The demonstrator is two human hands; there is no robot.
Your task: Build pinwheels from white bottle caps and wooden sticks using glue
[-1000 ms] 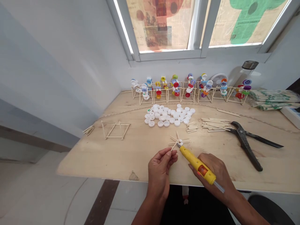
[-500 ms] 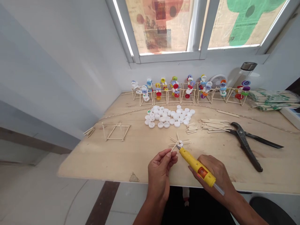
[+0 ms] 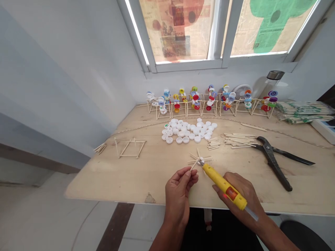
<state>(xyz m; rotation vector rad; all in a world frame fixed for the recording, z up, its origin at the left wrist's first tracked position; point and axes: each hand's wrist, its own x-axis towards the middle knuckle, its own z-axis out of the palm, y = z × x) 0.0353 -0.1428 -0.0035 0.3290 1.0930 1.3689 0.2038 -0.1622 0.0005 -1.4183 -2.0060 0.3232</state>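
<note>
Stick star (image 3: 200, 160) — in left hand (image 3: 178, 191) | glue gun (image 3: 224, 186) (right hand (image 3: 242, 195)) aims up-left

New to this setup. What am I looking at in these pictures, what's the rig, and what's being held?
There's no machine here, just a person's two bare hands, filmed by a camera worn on the head that looks forward and down. All three pictures come from that one camera.

The left hand pinches a stick from a star-shaped cluster of sticks set around a white bottle cap. The right hand holds a yellow glue gun, with its tip at that cap.

On the wooden board lie a heap of white bottle caps, loose sticks, a square stick frame, dark pliers and a row of stick stands with coloured caps.
</note>
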